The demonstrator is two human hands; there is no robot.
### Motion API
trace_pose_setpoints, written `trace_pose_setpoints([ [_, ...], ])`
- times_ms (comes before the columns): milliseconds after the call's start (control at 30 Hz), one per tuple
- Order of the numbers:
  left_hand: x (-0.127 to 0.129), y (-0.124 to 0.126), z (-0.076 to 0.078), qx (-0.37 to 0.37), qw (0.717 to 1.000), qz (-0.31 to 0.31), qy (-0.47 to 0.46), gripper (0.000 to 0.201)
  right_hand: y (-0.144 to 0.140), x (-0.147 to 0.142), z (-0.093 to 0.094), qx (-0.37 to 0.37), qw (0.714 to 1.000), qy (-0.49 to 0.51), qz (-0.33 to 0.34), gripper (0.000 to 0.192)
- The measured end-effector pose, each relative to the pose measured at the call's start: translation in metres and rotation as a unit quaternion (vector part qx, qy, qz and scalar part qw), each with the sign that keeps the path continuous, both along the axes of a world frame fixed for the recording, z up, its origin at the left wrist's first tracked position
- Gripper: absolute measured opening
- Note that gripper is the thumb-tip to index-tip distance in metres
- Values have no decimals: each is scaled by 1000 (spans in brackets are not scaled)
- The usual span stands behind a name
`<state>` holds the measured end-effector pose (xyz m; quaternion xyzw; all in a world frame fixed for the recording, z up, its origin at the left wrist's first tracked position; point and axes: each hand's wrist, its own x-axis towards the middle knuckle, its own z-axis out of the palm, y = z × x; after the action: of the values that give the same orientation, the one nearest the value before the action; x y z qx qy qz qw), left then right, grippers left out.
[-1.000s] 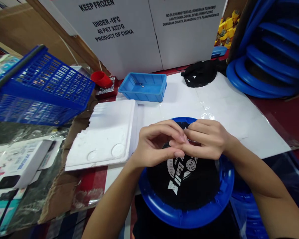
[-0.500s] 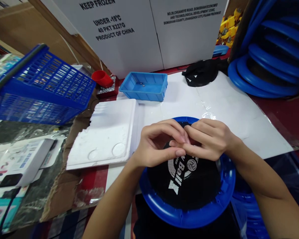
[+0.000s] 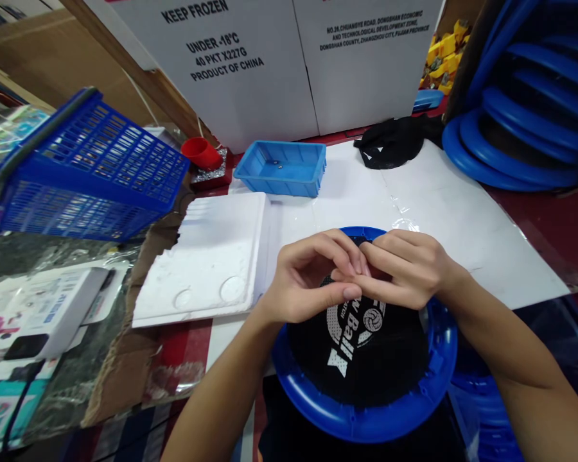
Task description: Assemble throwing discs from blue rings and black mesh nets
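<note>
Currently, the left hand (image 3: 306, 282) and right hand (image 3: 404, 269) meet fingertip to fingertip above the blue ring paddle (image 3: 366, 417), which lies at the table's near edge. Both sets of fingers are curled in a pinch; whether they grip anything cannot be told. A blue tray (image 3: 282, 168) sits toward the far edge.

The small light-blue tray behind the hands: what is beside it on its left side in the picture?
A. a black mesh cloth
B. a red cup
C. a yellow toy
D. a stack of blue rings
B: the red cup lies just left of the light-blue tray, between it and the blue basket.
</note>
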<state>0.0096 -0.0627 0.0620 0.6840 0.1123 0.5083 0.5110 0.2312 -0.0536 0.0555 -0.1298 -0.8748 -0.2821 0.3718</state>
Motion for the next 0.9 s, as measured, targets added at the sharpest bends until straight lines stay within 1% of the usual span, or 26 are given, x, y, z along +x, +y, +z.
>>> trace_pose_setpoints([
  [67, -1, 0, 0, 1, 1000, 3, 9, 19, 0, 0, 0, 0, 1000, 0, 1, 6],
  [233, -3, -1, -1, 0, 1000, 1, 19, 16, 0, 0, 0, 0, 1000, -1, 6, 10],
  [433, -4, -2, 1, -7, 1000, 1, 24, 14, -1, 2, -2, -17, 1000, -15, -1, 12],
  [567, -5, -2, 4, -6, 999, 8, 36, 12, 0, 2, -2, -4, 1000, -22, -11, 9],
  [767, -6, -1, 7, 17, 998, 14, 57, 12, 3, 1, -1, 2, 1000, -12, -2, 15],
  [900, -6, -2, 5, 5, 998, 27, 55, 17, 3, -1, -2, 9, 1000, -1, -8, 13],
])
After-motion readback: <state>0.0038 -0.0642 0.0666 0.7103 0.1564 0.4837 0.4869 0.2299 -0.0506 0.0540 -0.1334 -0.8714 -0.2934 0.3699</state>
